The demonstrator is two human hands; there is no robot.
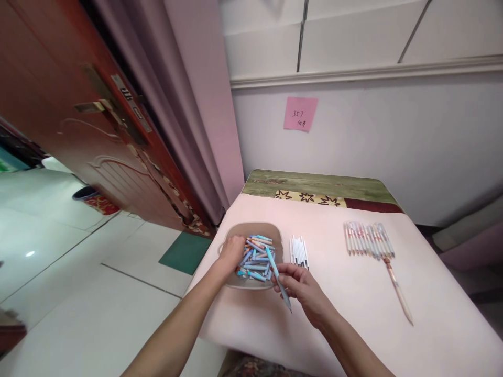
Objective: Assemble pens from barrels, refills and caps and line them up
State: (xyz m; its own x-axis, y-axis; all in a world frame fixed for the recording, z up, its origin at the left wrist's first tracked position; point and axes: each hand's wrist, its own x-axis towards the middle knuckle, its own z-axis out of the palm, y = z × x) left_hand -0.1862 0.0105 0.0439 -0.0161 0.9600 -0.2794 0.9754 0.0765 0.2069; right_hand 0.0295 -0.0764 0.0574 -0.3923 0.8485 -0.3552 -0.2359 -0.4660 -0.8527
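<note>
A blue and grey pen (pixel 274 265) is pinched in my right hand (pixel 301 288), its tip slanting down to the right beside the basin's right rim. My left hand (pixel 232 252) reaches into the left side of a beige plastic basin (pixel 245 228), its fingers curled; what they hold, if anything, is hidden. Pen barrels (pixel 255 262) in blue, lilac and peach lie heaped in the basin. Just right of it, several thin white refills (pixel 298 251) rest side by side on the pale pink table cover (pixel 338 314).
A row of clear-ended pens (pixel 367 240) lies at the table's right, with a single peach pen (pixel 398 293) slanting in front. A green patterned board (pixel 314 183) shows at the back edge. Left of the table are a brown door (pixel 118 157) and a green mat (pixel 184 253).
</note>
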